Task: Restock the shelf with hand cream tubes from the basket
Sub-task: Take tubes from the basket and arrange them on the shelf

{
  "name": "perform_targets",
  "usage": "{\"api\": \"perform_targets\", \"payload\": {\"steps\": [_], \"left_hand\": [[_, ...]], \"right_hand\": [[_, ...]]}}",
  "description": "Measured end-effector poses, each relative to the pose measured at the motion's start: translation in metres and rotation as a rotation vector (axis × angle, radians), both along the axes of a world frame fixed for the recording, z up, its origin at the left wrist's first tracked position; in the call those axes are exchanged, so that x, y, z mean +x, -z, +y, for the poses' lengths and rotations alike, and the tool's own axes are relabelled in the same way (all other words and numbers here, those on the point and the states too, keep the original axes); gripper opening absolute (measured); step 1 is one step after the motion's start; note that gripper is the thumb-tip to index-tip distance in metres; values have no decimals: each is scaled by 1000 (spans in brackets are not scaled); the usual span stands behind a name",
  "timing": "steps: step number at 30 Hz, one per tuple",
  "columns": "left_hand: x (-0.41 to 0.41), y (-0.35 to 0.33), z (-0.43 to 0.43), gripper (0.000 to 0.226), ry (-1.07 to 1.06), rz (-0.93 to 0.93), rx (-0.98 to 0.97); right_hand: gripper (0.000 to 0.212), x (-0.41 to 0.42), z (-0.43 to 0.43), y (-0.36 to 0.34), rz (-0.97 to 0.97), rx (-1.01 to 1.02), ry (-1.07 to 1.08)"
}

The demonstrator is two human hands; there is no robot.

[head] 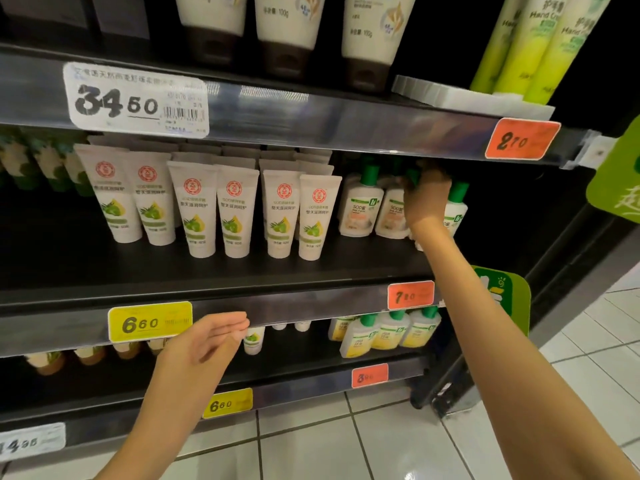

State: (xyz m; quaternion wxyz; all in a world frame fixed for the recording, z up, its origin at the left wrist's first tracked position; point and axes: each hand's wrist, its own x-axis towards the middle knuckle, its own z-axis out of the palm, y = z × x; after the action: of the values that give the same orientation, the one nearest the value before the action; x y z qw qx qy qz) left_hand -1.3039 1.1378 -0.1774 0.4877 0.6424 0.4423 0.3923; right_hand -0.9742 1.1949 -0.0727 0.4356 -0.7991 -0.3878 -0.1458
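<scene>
Left hand (207, 337) empty, fingers relaxed; right hand (427, 199) apparently gripping green-capped bottle (412, 177); white hand cream tubes (239, 213), red logos, cap-down.

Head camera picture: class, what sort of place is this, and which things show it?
Most likely a shop's toiletries aisle: price labels on the shelf edges, rows of identical white tubes facing front, and green-capped bottles that the right hand reaches among.

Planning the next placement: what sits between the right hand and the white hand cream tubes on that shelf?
Two green-capped lotion bottles stand between the right hand and the white hand cream tubes, as the head view shows.
</scene>
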Motion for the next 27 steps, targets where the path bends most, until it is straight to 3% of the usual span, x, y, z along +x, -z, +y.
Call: {"api": "perform_targets", "payload": {"steps": [5, 12, 15, 18, 23, 27], "left_hand": [[-3, -4, 2, 27, 0, -5, 8], [-1, -11, -2, 23, 6, -4, 13], [1, -15, -2, 23, 17, -15, 9], [-2, -18, 1, 22, 15, -17, 18], [-5, -15, -2, 24, 21, 0, 16], [-6, -13, -3, 24, 28, -5, 25]], "right_hand": [[25, 13, 3, -8, -66, -93, 2], [29, 12, 0, -10, -36, -64, -57], [30, 2, -16, -2, -17, 229, -7], [42, -8, -42, 22, 36, 541, 174], [92, 0, -48, 56, 416, 241, 248], [87, 10, -44, 65, 398, 149, 173]]}}
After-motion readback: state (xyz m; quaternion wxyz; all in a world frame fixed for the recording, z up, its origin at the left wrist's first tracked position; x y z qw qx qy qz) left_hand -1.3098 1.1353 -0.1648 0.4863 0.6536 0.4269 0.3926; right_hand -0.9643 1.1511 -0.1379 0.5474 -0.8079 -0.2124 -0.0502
